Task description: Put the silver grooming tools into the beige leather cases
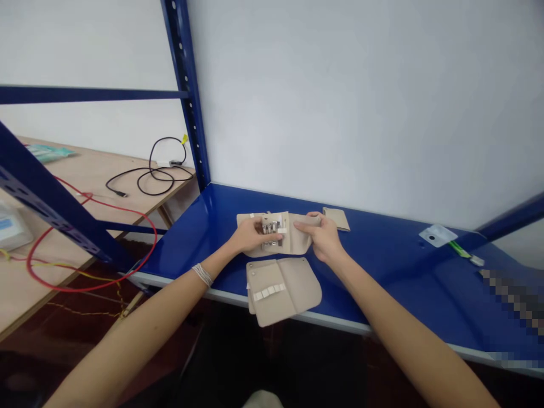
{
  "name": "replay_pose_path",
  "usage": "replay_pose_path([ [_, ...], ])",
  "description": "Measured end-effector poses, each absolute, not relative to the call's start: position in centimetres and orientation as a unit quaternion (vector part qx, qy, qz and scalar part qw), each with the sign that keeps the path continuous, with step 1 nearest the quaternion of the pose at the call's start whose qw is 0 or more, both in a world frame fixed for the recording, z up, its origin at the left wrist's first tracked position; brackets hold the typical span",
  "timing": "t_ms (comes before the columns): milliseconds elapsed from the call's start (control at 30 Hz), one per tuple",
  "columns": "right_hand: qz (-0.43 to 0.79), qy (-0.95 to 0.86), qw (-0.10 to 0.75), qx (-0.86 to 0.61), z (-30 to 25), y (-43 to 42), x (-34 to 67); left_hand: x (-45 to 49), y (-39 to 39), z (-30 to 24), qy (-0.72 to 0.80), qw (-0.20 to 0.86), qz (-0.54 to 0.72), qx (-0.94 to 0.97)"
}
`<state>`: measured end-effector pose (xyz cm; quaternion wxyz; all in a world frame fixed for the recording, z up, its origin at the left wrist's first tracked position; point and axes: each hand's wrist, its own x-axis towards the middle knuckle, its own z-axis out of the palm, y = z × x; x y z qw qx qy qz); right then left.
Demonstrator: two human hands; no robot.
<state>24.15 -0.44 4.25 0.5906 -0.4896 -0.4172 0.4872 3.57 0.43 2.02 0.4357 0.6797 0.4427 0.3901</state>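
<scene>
A beige manicure case [287, 246] lies opened out between my hands, with several shiny metal nail tools [270, 228] held in its left half. My left hand [249, 235] grips this left side, thumb laid across the tools and fingers partly hidden behind. On the other side, my right hand [327, 241] pinches the flap between thumb and fingers. Part of another beige case [244, 218] shows beneath, behind my left hand. Nearer to me, an opened beige case [283, 292] with a white elastic strip lies over another at the shelf edge.
A folded beige case [338, 219] lies behind my right hand. Farther right are a white card-like piece [437, 235] and a green cutter-like tool [465, 252]. Blue rack posts [187, 85] stand at left, beside a wooden table [93, 170] with a black cable [161, 175] and red cable [91, 289].
</scene>
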Motion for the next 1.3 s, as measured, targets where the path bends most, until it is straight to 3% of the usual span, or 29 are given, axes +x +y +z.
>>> replay_pose_path([
  [300, 0.471, -0.475, 0.558, -0.491, 3.8, -0.4, 24.2, 3.7, 0.3, 2.3, 0.388, 0.502, 0.444, 0.633],
  [367, 0.388, -0.546, 0.546, -0.503, 3.8, -0.2, 24.7, 3.7, 0.3, 2.5, 0.404, 0.481, 0.436, 0.645],
  [500, 0.103, -0.675, 0.554, -0.476, 4.4, -0.7, 25.0, 3.8, 0.2, 2.8, 0.409, 0.455, 0.445, 0.654],
  [633, -0.073, -0.761, 0.475, -0.436, 5.0, -2.4, 23.9, 4.0, 0.1, 2.8, 0.377, 0.448, 0.471, 0.660],
  [1133, -0.059, -0.812, 0.401, -0.420, 3.8, -2.5, 23.1, 3.9, 0.1, 2.1, 0.339, 0.396, 0.460, 0.719],
  [1300, -0.113, -0.793, 0.420, -0.426, 3.8, -2.8, 23.0, 3.8, 0.2, 1.9, 0.347, 0.362, 0.454, 0.737],
])
